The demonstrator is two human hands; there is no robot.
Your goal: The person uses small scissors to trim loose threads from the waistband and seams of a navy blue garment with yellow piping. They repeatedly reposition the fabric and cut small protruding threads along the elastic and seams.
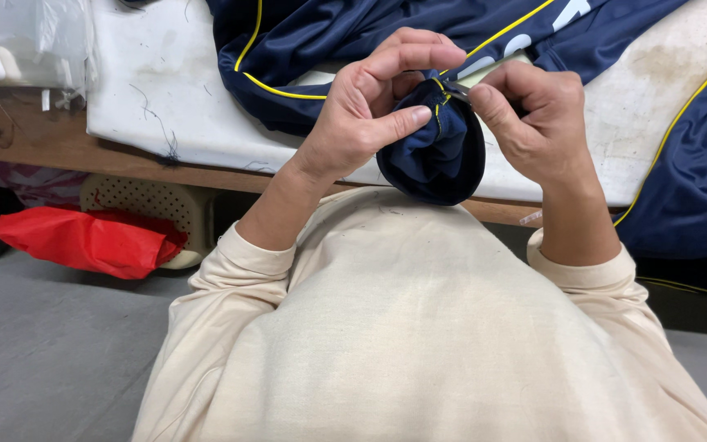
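over the padded table, both hands, left and right, pinching navy garment

Garment workshop: padded worktable, navy garment, loose threads.

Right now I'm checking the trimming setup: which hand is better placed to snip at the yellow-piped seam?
Right. The right hand holds the metal snips at the seam, while the left hand grips the bunched navy garment.
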